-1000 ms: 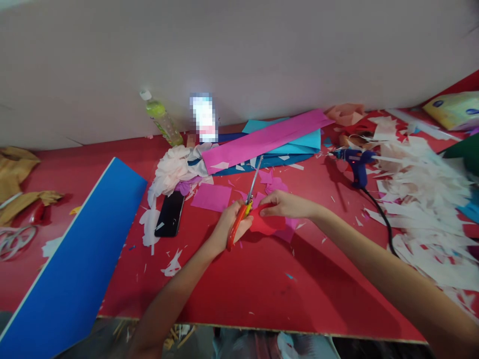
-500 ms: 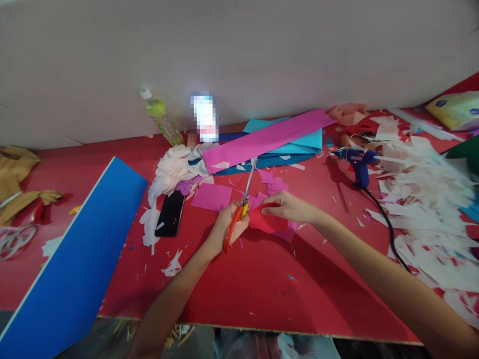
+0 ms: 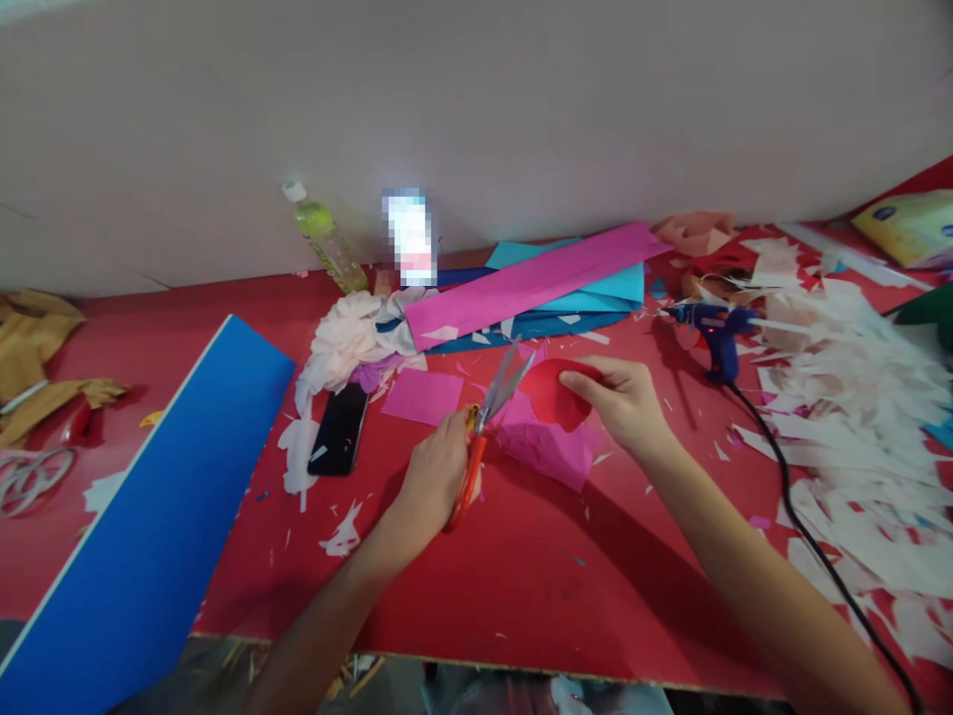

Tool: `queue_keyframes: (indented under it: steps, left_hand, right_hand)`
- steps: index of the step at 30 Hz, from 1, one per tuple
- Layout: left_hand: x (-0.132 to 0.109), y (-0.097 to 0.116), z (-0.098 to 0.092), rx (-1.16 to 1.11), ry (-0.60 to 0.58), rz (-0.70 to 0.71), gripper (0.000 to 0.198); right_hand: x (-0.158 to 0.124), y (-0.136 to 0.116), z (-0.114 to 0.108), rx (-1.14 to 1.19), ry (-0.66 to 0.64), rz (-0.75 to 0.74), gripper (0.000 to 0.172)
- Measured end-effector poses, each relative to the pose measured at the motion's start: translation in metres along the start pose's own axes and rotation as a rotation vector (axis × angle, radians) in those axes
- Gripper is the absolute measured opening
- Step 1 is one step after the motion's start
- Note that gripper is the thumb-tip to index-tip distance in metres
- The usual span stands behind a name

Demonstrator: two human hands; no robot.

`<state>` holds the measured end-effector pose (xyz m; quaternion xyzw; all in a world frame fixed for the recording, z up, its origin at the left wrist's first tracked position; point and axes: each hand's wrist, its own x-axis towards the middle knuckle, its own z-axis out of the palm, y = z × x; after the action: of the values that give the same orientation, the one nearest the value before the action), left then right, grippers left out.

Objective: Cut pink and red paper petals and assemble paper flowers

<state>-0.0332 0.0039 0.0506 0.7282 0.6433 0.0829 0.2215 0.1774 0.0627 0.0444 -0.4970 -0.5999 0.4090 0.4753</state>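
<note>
Red paper [image 3: 558, 395] is rising, pinched by the right hand [image 3: 629, 405], its left edge now facing the scissors [image 3: 481, 419], which the left hand [image 3: 438, 469] is gripping with blades [image 3: 497, 385] spreading.

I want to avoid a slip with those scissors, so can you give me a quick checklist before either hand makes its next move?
1. Scissors held by the left hand: ok, its fingers are around the handles.
2. Blades open: ok, they are spread apart.
3. Red sheet held by the right hand: ok, pinched between thumb and fingers.
4. Right hand away from the blades: ok, a gap shows between them.
5. Blades touching the red sheet: cannot tell, they come close at its left edge.
6. Glue gun unlit: not ok, a small red light shows on it.
</note>
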Motion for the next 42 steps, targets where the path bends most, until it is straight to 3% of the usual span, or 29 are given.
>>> queue_keyframes:
  steps: [4,11,32,42]
  left_hand:
    - [-0.001,0.008,0.005,0.061,-0.016,0.021,0.043]
    - [0.001,0.013,0.004,0.101,-0.002,0.05,0.043]
    - [0.002,0.012,0.008,0.146,-0.017,0.037,0.038]
    - [0.003,0.013,0.009,0.164,-0.061,0.006,0.037]
  right_hand:
    - [-0.009,-0.001,0.006,0.024,0.11,0.009,0.018]
    - [-0.014,0.0,0.011,0.041,0.161,0.033,0.018]
    - [-0.016,0.008,0.012,0.072,0.158,0.052,0.018]
    - [-0.02,0.015,0.018,0.23,0.132,0.154,0.02]
